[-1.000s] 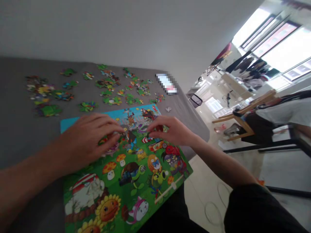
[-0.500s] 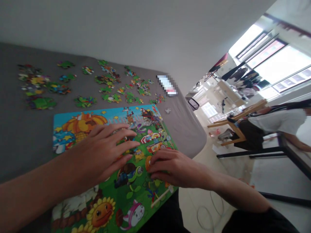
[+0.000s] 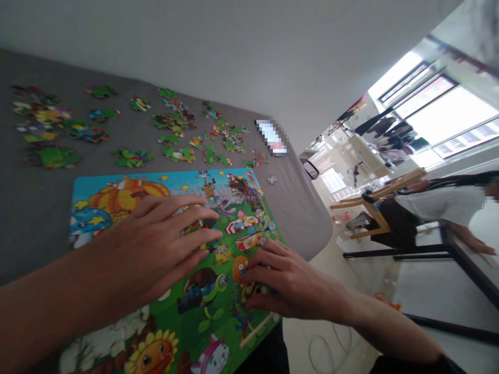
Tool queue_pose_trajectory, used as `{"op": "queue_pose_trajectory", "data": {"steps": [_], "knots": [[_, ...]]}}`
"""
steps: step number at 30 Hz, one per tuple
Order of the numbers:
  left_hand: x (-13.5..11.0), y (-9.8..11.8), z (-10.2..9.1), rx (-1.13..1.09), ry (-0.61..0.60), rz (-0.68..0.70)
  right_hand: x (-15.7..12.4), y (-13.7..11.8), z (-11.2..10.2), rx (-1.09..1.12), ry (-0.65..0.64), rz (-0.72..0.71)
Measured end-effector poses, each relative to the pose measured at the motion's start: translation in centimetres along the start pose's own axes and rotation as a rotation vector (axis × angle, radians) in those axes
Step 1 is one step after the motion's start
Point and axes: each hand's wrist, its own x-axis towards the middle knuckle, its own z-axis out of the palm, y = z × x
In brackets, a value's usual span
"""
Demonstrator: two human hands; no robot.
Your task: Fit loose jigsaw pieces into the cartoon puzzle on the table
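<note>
A puzzle board [image 3: 187, 182] with a bright cartoon picture lies before me on the grey cloth. My left hand [image 3: 171, 234] rests flat across its middle, palm down, fingers stretched and slightly apart, covering part of the picture. On the board's right side my right hand [image 3: 288, 278] has its fingertips bent down onto the surface, near a round orange figure [image 3: 238, 267]. A gap shows between its thumb and forefinger, with only the picture visible there. Loose jigsaw pieces [image 3: 173, 124] lie in several groups beyond the board's far edge.
A phone [image 3: 271, 136] with a lit screen lies near the grey surface's [image 3: 300, 208] right end. One small pale piece [image 3: 272, 179] sits apart, right of the board. Past that end, a person in a white top [image 3: 440, 200] sits on a wooden chair [image 3: 380, 208] by a black-framed table [image 3: 448, 244].
My right hand has shifted slightly toward me, and its thumb has parted from the fingers, uncovering more of the orange figure. The left hand stays on the board. The view has tilted a little.
</note>
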Motion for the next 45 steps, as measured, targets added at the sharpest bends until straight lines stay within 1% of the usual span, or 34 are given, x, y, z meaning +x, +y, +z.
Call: {"op": "queue_pose_trajectory", "data": {"steps": [7,10,13,18,19,22,23,26,28,31,33,40,45], "knots": [[-0.1,0.2,0.0,-0.038,-0.011,-0.081,-0.2,-0.3,0.2,-0.002,0.026,-0.022],[0.0,0.0,0.0,-0.031,-0.006,-0.047,-0.3,-0.5,0.3,0.008,0.034,-0.024],[0.0,0.1,0.0,-0.026,-0.004,-0.028,-0.1,-0.8,0.5,0.025,0.017,-0.034],[0.0,0.4,0.0,-0.069,-0.044,-0.150,0.2,-1.1,0.6,0.026,-0.048,-0.031],[0.0,0.3,0.0,-0.067,-0.044,-0.137,0.1,-1.1,0.6,0.027,-0.053,-0.030],[0.0,0.0,0.0,-0.048,-0.017,-0.041,-0.1,-1.1,0.6,0.033,-0.047,-0.033],[0.0,-0.1,0.0,-0.049,-0.013,-0.036,-0.1,-1.0,0.6,0.037,-0.040,-0.037],[-0.1,-0.2,0.1,-0.079,-0.019,-0.081,-0.2,-1.0,0.5,0.048,-0.009,-0.059],[-0.1,-0.2,0.1,-0.080,-0.018,-0.079,-0.2,-0.9,0.4,0.049,-0.003,-0.061],[-0.1,-0.2,0.0,-0.050,-0.009,-0.035,-0.1,-0.8,0.4,0.045,-0.016,-0.065],[-0.1,-0.2,0.0,-0.041,-0.007,-0.029,-0.1,-0.7,0.4,0.040,-0.017,-0.066],[-0.1,-0.4,0.1,-0.095,-0.040,-0.067,-0.5,-0.5,0.5,0.043,-0.053,-0.048],[-0.2,-0.4,0.0,-0.111,-0.051,-0.086,-0.6,-0.5,0.5,0.044,-0.049,-0.050]]}}
